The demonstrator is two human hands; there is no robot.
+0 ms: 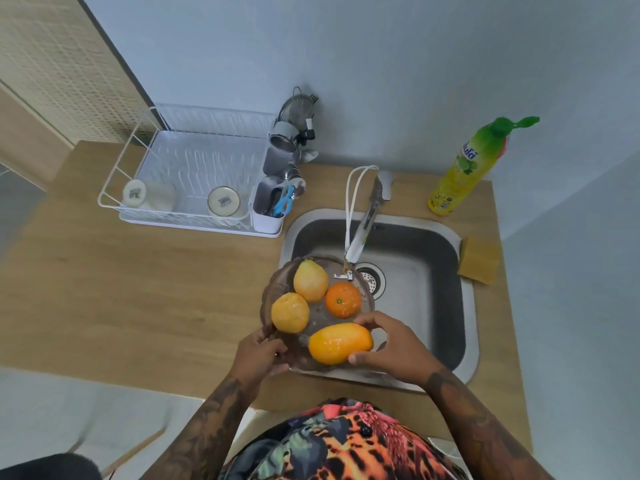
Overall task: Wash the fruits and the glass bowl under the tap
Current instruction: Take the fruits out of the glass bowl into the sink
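A clear glass bowl [277,282] hangs over the left edge of the steel sink [471,327], just below the tap [360,237]. In it lie a yellow lemon [310,280], a round orange [343,300], a yellow-orange citrus [290,312] and an oblong orange mango [340,343]. My left hand [259,355] grips the bowl's near left rim. My right hand [391,348] curls round the mango's right end, thumb under it. The fruits look wet. No running water shows.
A white dish rack [187,181] with two cups and a utensil caddy stands on the wooden counter [138,289] at the left. A yellow dish-soap bottle [467,168] and a sponge [479,259] sit right of the sink. The drain [372,280] lies beyond the bowl.
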